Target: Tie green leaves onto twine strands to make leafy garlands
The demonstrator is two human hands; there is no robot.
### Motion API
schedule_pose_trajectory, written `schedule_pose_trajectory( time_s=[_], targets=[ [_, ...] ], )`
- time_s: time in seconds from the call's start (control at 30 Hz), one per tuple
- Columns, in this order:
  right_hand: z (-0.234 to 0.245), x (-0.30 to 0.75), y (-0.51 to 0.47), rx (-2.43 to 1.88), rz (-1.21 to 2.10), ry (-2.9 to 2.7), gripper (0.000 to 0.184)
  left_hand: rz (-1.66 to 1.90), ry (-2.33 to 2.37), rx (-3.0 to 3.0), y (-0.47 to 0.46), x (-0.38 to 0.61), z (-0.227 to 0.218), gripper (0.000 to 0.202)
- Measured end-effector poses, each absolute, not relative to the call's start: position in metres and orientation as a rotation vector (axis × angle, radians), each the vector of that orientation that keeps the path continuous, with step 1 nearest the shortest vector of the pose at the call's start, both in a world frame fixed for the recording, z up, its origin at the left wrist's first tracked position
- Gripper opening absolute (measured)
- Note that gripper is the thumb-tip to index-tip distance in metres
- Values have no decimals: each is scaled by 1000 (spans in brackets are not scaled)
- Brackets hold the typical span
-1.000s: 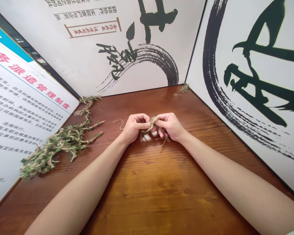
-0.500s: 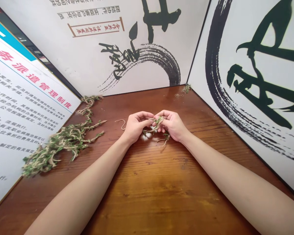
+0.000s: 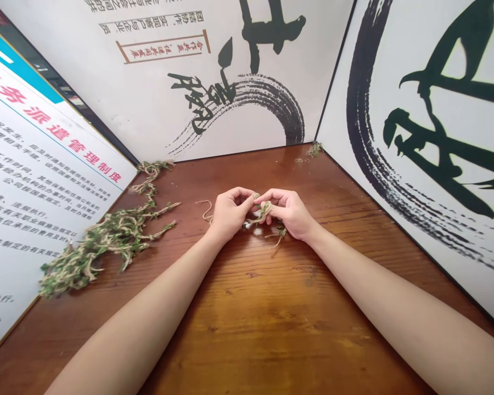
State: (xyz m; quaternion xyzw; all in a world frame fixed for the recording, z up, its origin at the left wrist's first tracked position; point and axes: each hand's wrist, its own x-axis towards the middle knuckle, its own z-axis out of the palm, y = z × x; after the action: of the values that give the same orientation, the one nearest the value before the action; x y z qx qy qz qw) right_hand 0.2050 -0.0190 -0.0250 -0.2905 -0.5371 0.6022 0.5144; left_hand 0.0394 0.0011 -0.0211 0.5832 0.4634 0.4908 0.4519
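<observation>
Both of my hands are close together above the middle of the wooden table. My left hand (image 3: 229,214) is closed, thumb and forefinger pinching a strand of jute twine with green leaf bits. Right beside it, my right hand (image 3: 293,215) pinches the same leafy twine (image 3: 265,209) between thumb and fingers. A short frayed piece (image 3: 280,235) dangles below the right fingers. To the left of my left hand, a thin tail of twine (image 3: 206,209) curls on the table. My fingers hide part of the strand.
On the left, a tangled heap of leafy twine (image 3: 115,236) trails toward the back corner. Green scraps (image 3: 315,148) lie in the far right corner. Printed panels (image 3: 247,131) wall in the wooden table (image 3: 263,318) at left, back and right.
My fingertips have shifted on the twine. The right forefinger now reaches further toward my left thumb, and the leafy part sits slightly lower. The heap has stayed put.
</observation>
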Motion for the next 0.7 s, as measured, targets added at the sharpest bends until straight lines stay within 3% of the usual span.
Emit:
schedule_pose_trajectory(
  time_s=[0.1,0.33,0.7],
  targets=[
    [-25,205,-18,-698,1496,-1233,40,1225,1130,1442,2,39,-22,31],
    [-25,203,-14,-735,1523,-1063,55,1458,1227,1960,-11,41,-17,9],
    [-21,202,-16,-805,1480,-1109,54,1709,1117,2346,-13,41,-20,6]
  ],
)
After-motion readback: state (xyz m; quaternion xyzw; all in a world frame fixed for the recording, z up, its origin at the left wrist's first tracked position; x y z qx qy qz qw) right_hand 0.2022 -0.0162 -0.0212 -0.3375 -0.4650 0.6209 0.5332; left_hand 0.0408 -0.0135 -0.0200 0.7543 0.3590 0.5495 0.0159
